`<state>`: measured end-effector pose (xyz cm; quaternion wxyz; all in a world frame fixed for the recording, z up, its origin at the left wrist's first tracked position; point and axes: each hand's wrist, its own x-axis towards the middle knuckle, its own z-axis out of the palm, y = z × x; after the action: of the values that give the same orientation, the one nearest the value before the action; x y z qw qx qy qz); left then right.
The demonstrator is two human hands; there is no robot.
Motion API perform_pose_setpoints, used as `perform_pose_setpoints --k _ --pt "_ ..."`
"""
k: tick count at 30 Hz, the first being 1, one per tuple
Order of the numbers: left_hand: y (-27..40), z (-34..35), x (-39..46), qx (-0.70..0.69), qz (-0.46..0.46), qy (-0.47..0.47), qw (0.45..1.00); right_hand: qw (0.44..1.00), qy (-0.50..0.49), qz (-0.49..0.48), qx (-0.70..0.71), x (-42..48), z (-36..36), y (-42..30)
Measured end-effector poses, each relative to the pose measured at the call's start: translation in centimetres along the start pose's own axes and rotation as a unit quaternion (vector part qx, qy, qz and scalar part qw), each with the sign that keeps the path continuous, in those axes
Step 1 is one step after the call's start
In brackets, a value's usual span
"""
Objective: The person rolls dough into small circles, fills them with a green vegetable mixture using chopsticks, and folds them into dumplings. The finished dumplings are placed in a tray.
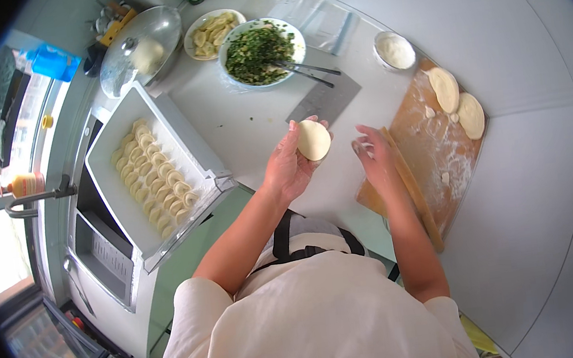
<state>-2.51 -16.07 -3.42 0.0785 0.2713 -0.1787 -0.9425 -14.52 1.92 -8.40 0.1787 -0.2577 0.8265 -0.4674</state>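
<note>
A round dough wrapper (314, 140) lies across the palm and fingers of my left hand (292, 160), held above the counter. My right hand (375, 155) hovers near the left edge of the wooden board, its fingers apart and nothing between them. Beside its forearm a long wooden rolling pin (415, 191) rests along the board. Ahead of both hands stands a white bowl of chopped green filling (259, 52), with a pair of dark chopsticks (308, 70) leaning in it. To the left, a white drawer-like bin (175, 133) holds rows of folded dumplings (154, 178).
The floury wooden board (422, 158) carries flattened dough pieces (444, 89) and small scraps. A bowl of flour (394, 51) stands behind it. Further back are a plate of dumplings (211, 32), plastic bags (316, 22) and a glass lid (142, 49) over dough. A sink (104, 258) is at left.
</note>
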Motion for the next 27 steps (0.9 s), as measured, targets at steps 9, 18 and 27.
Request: perform_pose_setpoints --k 9,18,27 --pt "3.5 -4.4 0.4 -0.004 0.033 0.023 0.999 0.961 0.012 0.017 0.277 15.6 9.2 -4.4" --pt "4.3 -5.7 2.6 -0.017 0.059 0.066 0.996 0.952 0.037 -0.294 -0.080 22.2 7.3 -5.9" --pt "3.1 -5.6 3.8 0.007 0.007 0.085 0.996 0.948 0.000 -0.307 -0.084 21.4 4.5 -5.8"
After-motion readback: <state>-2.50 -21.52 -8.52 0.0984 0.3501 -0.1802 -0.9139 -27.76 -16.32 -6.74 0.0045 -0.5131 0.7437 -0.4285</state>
